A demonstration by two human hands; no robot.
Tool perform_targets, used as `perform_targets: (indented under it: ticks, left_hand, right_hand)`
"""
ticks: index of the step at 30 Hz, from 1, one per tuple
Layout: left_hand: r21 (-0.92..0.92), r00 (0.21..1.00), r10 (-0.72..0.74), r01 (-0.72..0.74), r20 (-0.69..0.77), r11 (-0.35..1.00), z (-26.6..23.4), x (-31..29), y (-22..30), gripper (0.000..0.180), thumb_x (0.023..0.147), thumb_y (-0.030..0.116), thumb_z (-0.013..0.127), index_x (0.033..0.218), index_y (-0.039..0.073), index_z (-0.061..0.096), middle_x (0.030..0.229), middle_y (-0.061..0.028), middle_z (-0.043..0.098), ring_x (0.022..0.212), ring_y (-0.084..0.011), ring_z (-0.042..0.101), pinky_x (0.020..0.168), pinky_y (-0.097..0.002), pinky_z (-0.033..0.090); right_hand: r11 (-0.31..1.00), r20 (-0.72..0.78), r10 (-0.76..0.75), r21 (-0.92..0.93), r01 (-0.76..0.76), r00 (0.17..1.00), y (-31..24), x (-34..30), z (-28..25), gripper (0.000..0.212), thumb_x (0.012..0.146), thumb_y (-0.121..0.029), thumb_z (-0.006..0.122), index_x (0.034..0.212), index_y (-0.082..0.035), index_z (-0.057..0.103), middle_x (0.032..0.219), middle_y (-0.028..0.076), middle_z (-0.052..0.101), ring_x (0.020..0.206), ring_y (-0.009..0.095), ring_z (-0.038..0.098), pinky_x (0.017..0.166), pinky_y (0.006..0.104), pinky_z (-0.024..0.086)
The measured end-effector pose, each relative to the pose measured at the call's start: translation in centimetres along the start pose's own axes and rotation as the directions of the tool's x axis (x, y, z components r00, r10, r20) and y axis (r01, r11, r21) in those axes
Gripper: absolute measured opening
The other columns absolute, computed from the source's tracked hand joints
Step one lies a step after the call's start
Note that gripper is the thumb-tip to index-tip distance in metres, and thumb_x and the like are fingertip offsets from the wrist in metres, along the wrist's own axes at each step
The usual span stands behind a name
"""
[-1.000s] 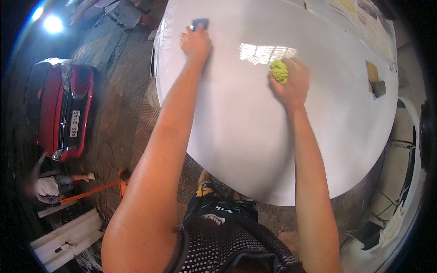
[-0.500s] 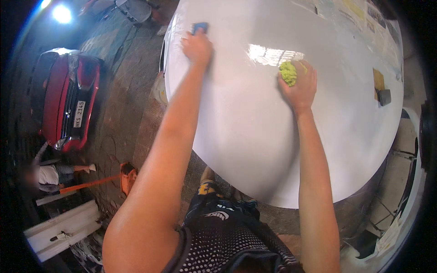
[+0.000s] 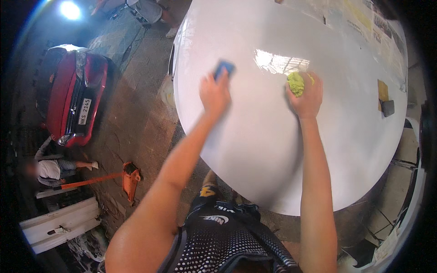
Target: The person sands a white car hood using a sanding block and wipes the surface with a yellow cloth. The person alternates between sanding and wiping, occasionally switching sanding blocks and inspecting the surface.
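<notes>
Sliding nearer and rightward since the earlier frame, the left hand is pinching a blue block, probably keeping it flat; the right hand is cupping a yellow-green cloth, apparently bunched to fit. A glossy white car hood is lying beneath both. Leftward, a red car is standing beyond an orange floor jack.

a car body workshop, by the look of it: a red car on a dark, worn floor, a long-handled orange jack, newspaper on a white car panel.
</notes>
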State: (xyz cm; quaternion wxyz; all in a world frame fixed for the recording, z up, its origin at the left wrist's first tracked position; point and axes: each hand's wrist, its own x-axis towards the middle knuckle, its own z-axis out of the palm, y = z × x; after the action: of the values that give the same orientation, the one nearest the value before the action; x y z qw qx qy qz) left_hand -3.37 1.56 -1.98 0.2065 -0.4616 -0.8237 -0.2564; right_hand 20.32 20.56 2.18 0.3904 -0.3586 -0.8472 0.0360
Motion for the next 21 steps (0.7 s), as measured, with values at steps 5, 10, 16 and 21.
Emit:
perform_targets:
  ticks: [5,10,16,21]
  left_hand:
    - [0.13,0.995,-0.094,0.09,0.025,0.987,0.1,4.6,-6.1,0.045,0.091,0.022,0.066,0.137,0.022,0.065,0.117,-0.0231,0.064,0.094,-0.0421,0.062,0.082,-0.0535,0.051]
    - [0.209,0.981,-0.192,0.195,-0.037,0.958,1.5,5.9,-4.8,0.033,0.098,0.028,0.062,0.128,0.019,0.072,0.118,-0.0213,0.065,0.098,-0.0421,0.063,0.086,-0.054,0.052]
    - [0.129,0.999,0.005,-0.012,0.05,0.992,-0.4,1.4,-3.9,0.046,0.086,0.017,0.069,0.132,0.019,0.067,0.119,-0.0233,0.062,0.09,-0.039,0.06,0.077,-0.0504,0.052]
    - [0.186,0.983,-0.182,0.172,0.036,0.967,0.6,7.6,-6.3,0.037,0.093,0.019,0.063,0.13,0.017,0.067,0.123,-0.0219,0.063,0.1,-0.0427,0.062,0.083,-0.053,0.052]
  right_hand:
    - [0.998,-0.034,-0.038,0.051,0.039,0.999,-0.9,-0.2,0.6,0.057,0.075,-0.039,0.084,0.124,-0.02,0.061,0.131,0.007,0.055,0.121,0.031,0.058,0.111,0.0619,0.039]
    - [0.999,0.013,-0.038,0.039,0.038,0.999,-0.9,-0.3,0.3,0.057,0.075,-0.038,0.084,0.124,-0.02,0.061,0.131,0.007,0.055,0.12,0.031,0.058,0.11,0.062,0.039]
    - [0.999,0.007,-0.004,0.042,0.004,1.0,-0.6,-0.3,0.2,0.056,0.076,-0.037,0.084,0.124,-0.019,0.061,0.132,0.007,0.056,0.121,0.032,0.058,0.11,0.0634,0.039]
    - [0.996,0.003,-0.048,0.07,0.047,0.999,-1.7,-0.4,0.6,0.056,0.076,-0.038,0.084,0.124,-0.019,0.061,0.132,0.007,0.056,0.119,0.032,0.058,0.11,0.0632,0.039]
